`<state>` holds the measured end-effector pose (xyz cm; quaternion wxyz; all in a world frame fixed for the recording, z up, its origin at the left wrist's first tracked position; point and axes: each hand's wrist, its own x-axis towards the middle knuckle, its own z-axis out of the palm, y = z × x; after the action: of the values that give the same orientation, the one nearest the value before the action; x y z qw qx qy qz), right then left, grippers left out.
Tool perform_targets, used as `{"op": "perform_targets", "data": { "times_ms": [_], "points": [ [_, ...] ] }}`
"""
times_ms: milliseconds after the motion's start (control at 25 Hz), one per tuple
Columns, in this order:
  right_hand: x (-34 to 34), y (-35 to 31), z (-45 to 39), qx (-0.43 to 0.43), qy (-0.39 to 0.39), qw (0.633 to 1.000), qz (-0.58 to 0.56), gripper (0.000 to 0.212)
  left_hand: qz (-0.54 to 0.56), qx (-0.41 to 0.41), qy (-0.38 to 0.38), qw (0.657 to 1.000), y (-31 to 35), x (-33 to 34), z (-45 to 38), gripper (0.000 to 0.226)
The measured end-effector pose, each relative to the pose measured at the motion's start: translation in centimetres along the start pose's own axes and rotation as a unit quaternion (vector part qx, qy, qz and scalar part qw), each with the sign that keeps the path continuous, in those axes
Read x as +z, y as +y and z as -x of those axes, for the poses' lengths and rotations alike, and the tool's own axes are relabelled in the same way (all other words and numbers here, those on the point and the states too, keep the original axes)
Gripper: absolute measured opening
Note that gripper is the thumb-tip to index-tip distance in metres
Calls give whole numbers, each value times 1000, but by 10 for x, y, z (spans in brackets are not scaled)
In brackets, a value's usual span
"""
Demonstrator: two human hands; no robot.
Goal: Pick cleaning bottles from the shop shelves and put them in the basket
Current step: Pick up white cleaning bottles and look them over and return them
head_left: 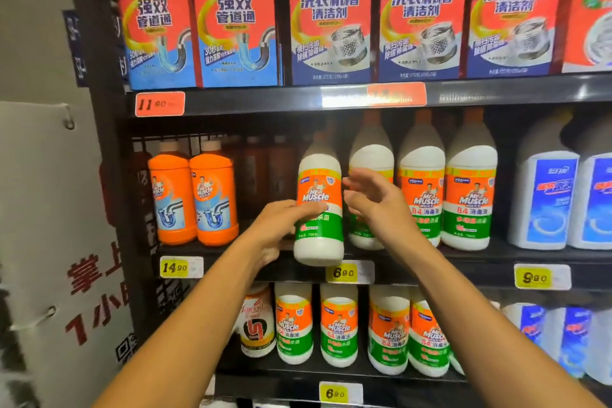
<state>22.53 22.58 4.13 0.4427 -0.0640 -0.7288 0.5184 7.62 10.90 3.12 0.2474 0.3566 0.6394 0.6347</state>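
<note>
Shop shelves carry two orange bottles by the middle shelf's left end. Left hand grips one white bottle at the front edge; right hand hangs slack beside it, grasping nothing, before three more white bottles.

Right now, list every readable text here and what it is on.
"Mr Muscle": held white bottle, gripped by left hand
"强效管道通": red-blue boxes
"洗衣机槽清洁剂": washer-cleaner boxes
"11.90": red price tag
"14.90", "6.90", "9.90": yellow price tags
Fine print, blue-label bottles: blurred.
</note>
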Motion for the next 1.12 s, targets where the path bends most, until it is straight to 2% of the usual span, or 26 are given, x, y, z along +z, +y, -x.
{"op": "perform_targets", "data": {
  "times_ms": [80, 160, 320, 440, 600, 680, 800, 920, 1120],
  "points": [
    [8, 4, 0, -8, 8, 1000, 14, 29, 5, 14, 0, 1000, -4, 0, 18, 50],
    [17, 8, 5, -8, 17, 1000, 17, 36, 18, 48, 2, 999, -12, 0, 38, 56],
    [35, 8, 18, 42, -69, 992, -101, 48, 29, 125, 35, 991, -30, 5, 68, 52],
    [37, 10, 31, 40, -57, 986, -148, 60, 30, 161, 50, 985, -50, 14, 83, 48],
    [34, 19, 61, 67, -69, 975, -202, 68, 85, 121, 9, 989, -93, 27, 108, 59],
    [28, 22, 73, 77, -77, 969, -221, 71, 106, 102, 5, 989, -109, 36, 120, 54],
    [20, 28, 83, 82, -124, 961, -232, 68, 92, 133, 41, 986, -119, 46, 128, 43],
    [17, 35, 93, 88, -149, 954, -243, 66, 70, 162, 40, 984, -128, 48, 135, 50],
    [30, 43, 120, 75, -147, 958, -236, 80, 81, 157, 14, 984, -150, 35, 145, 61]
  ]
}}
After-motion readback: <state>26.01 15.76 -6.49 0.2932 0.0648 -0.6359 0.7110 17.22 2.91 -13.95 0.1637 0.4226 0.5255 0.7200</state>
